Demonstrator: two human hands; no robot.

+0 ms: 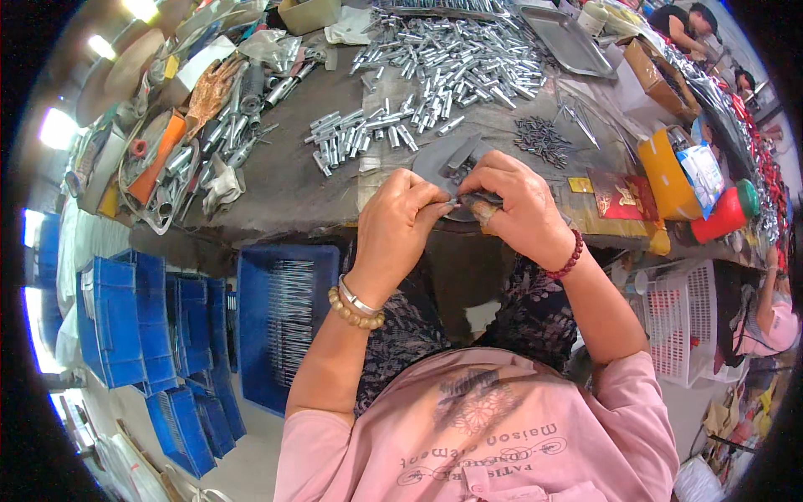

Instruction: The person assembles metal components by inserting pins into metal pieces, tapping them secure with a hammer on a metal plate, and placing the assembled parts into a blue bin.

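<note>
Close together at the table's front edge, both my hands work with the fingertips nearly meeting. My left hand [391,230] is closed in a pinch on something too small to make out. My right hand [525,209] is curled round a small dark piece, mostly hidden by the fingers. Just beyond them lies a grey metal plate or fixture [431,161], partly covered by my right hand. A loose group of short silver metal tubes [361,134] lies ahead to the left. Small dark pins or screws [542,140] are heaped ahead to the right.
A large heap of silver tubes [468,67] spreads across the far table beside a metal tray [567,40]. Tools and a stained glove [216,90] crowd the left. A yellow container [669,171] stands right. Below left, a blue bin [251,335] holds slim metal rods.
</note>
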